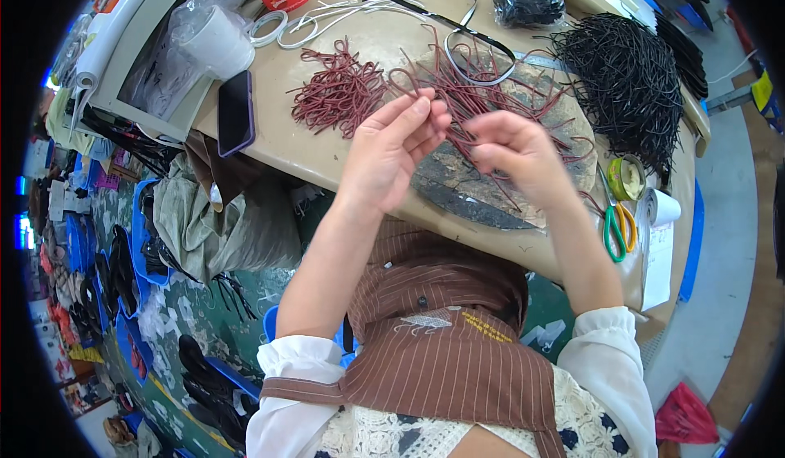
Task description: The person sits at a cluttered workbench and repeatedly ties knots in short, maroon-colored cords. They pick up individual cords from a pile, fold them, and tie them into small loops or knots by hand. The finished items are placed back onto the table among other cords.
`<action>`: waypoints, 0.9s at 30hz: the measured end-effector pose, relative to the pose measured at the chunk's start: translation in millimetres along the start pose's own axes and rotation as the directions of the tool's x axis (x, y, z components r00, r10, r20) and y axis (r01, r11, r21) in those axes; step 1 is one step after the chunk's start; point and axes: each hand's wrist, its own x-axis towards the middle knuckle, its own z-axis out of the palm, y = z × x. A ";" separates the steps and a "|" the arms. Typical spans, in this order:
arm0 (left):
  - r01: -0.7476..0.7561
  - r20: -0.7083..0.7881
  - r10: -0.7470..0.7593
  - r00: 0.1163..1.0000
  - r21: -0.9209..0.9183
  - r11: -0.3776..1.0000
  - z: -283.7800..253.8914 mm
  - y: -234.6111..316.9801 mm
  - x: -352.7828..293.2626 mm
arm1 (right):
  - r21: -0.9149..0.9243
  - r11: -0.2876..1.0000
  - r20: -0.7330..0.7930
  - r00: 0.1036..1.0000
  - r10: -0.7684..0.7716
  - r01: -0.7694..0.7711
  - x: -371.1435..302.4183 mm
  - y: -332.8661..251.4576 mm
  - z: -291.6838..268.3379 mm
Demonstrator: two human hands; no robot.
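Maroon cord pinched between both hands, long axis running away toward the table's far edge.

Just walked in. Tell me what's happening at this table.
A person in a striped brown apron sits at a tan table, both hands raised over a worn round board. The left hand and right hand pinch thin dark red cords between them. A bunch of looped dark red cords lies to the left, a black cord pile to the right, and green-handled scissors near the right forearm.
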 end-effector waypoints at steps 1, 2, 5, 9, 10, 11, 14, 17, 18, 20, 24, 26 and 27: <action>0.047 0.053 -0.050 0.997 0.051 0.998 -4.6 5.7 -7.0 | -0.049 0.998 0.034 0.999 -0.029 0.031 -4.6 -9.7 -11.8; 0.099 0.115 -0.111 0.987 0.102 0.990 -5.1 9.8 -12.9 | -0.102 0.993 0.056 0.997 -0.057 0.062 -10.2 -20.1 -20.0; 0.286 0.129 -0.324 0.937 0.250 0.925 9.4 13.2 -32.6 | -0.367 0.905 0.121 0.975 -0.185 0.217 -17.9 -44.0 -8.7; 0.333 0.140 -0.355 0.924 0.161 0.929 20.8 2.1 -44.9 | -0.590 0.682 0.151 0.889 -0.432 0.431 -18.8 -44.2 7.5; 0.329 0.145 -0.345 0.927 0.123 0.936 21.3 -0.3 -45.8 | -0.631 0.631 0.146 0.868 -0.475 0.452 -20.8 -42.1 8.7; 0.311 0.137 -0.326 0.935 0.122 0.943 22.7 -2.8 -46.9 | -0.667 0.579 0.143 0.844 -0.517 0.468 -22.4 -39.0 9.8; 0.255 0.123 -0.272 0.954 0.143 0.956 23.9 -8.8 -47.6 | -0.700 0.546 0.080 0.810 -0.581 0.461 -26.8 -23.4 15.6; 0.198 0.144 -0.230 0.962 0.208 0.958 19.3 -13.3 -46.4 | -0.753 0.459 0.133 0.792 -0.596 0.471 -28.4 -24.3 16.8; 0.181 0.160 -0.220 0.962 0.226 0.957 17.2 -13.6 -46.4 | -0.776 0.407 0.176 0.785 -0.593 0.481 -29.3 -27.9 16.3; 0.182 0.196 -0.239 0.951 0.271 0.945 14.1 -10.3 -47.9 | -0.773 0.371 0.250 0.785 -0.567 0.514 -32.4 -40.2 5.8; 0.210 0.343 -0.377 0.861 0.436 0.875 17.4 5.4 -59.5 | -0.761 0.286 0.370 0.752 -0.546 0.582 -45.5 -77.4 -8.2; 0.161 0.424 -0.391 0.817 0.484 0.860 24.8 9.4 -66.6 | -0.691 0.424 0.344 0.783 -0.518 0.585 -44.1 -81.0 -4.5; 0.124 0.455 -0.363 0.813 0.474 0.872 31.2 9.5 -71.0 | -0.636 0.507 0.327 0.798 -0.506 0.582 -38.1 -76.4 -1.6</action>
